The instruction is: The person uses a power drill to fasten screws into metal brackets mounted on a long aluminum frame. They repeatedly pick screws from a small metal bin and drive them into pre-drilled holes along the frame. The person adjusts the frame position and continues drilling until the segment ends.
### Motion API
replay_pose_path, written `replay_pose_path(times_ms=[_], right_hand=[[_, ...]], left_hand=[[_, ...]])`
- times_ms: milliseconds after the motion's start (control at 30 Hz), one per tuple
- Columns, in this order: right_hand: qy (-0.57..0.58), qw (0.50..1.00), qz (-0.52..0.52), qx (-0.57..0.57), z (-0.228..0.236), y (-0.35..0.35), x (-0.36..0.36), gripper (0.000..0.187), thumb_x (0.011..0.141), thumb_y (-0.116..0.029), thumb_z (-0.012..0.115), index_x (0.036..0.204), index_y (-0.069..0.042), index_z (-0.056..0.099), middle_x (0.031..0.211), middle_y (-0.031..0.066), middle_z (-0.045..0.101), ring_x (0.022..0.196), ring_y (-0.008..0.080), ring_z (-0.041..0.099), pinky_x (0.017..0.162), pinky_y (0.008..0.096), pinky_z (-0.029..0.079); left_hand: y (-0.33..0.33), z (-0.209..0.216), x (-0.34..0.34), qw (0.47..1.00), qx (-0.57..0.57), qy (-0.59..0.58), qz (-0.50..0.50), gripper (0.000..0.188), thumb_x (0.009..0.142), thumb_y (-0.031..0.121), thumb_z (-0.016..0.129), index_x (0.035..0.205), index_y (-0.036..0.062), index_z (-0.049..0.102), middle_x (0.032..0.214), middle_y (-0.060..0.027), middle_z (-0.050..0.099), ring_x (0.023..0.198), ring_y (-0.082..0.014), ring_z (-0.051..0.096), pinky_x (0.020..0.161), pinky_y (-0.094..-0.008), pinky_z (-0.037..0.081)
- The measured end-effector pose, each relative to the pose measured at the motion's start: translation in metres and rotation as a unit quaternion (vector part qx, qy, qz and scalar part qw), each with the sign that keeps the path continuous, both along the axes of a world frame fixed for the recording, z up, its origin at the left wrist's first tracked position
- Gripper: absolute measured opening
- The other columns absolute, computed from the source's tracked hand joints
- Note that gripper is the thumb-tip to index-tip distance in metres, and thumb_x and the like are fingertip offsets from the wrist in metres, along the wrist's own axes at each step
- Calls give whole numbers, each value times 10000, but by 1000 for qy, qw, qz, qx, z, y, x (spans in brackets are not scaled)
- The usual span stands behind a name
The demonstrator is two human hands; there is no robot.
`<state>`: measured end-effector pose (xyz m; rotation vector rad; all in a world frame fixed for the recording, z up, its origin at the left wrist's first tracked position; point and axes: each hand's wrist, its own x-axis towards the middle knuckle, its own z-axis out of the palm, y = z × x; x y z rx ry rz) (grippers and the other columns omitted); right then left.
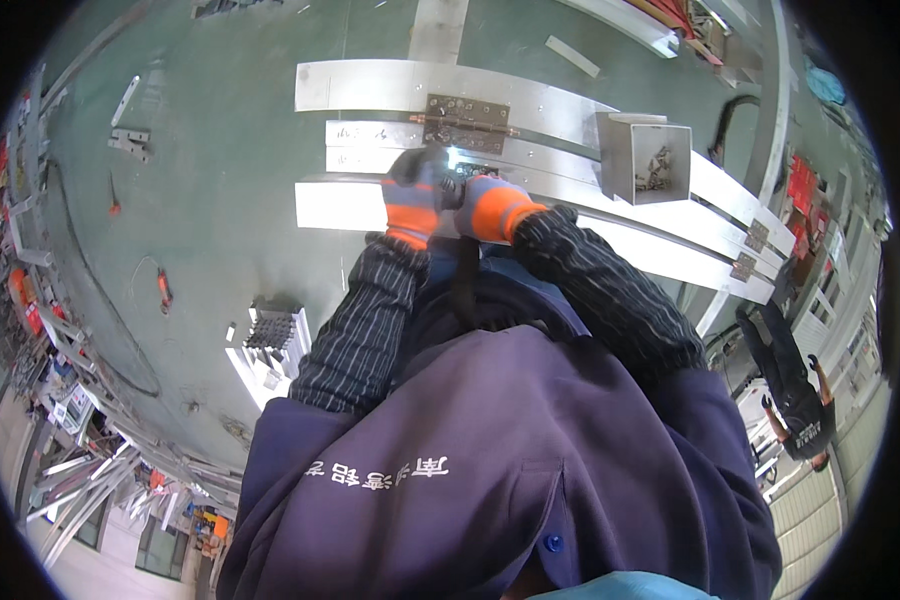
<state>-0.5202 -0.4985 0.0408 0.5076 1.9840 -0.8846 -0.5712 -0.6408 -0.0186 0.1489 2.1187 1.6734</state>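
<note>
I see left hand [417, 190] and right hand [485, 203] gloved, together on aluminium profile [570, 180] | finger grip: can't tell | hinge [465, 123] just beyond | open box [645, 158] right.

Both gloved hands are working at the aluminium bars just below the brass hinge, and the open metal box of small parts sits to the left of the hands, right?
Not quite: in the head view the metal box sits to the right of the left hand and right hand. Both do work at the aluminium bars below the hinge.
</note>
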Motion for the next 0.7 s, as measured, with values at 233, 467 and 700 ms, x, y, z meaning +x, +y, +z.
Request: replay_pose_path(times_ms=[233, 467, 700], right_hand=[[0, 999, 38, 23, 31, 12, 55, 579, 790, -315, 721, 1270, -4, 628, 1121, 256, 731, 1106, 423, 688, 964, 460, 552], [-74, 992, -73, 70, 30, 47, 186, 560, 797, -309, 719, 1264, -27, 594, 1154, 259, 727, 1145, 416, 681, 990, 476, 542], [-44, 976, -198, 79, 21, 75, 290, 525, 785, -316, 709, 1222, -37, 629, 1151, 249, 726, 1133, 429, 676, 987, 474, 539]], left_hand=[[-30, -23, 21, 980, -125, -152, 37, 262, 989, 171, 671, 1222, 57, 705, 1107, -102, 751, 1031, -233, 703, 915, -343, 560], [15, -53, 70, 789, -550, 35, -271, 962, 820, 500, 711, 1654, 220, 322, 1735, -175, 163, 1591, -423, 145, 1280, -558, 159], [11, -59, 62, 758, -562, 149, -296, 777, 818, 486, 735, 1511, 183, 556, 1620, -196, 431, 1525, -392, 334, 1230, -525, 295]])
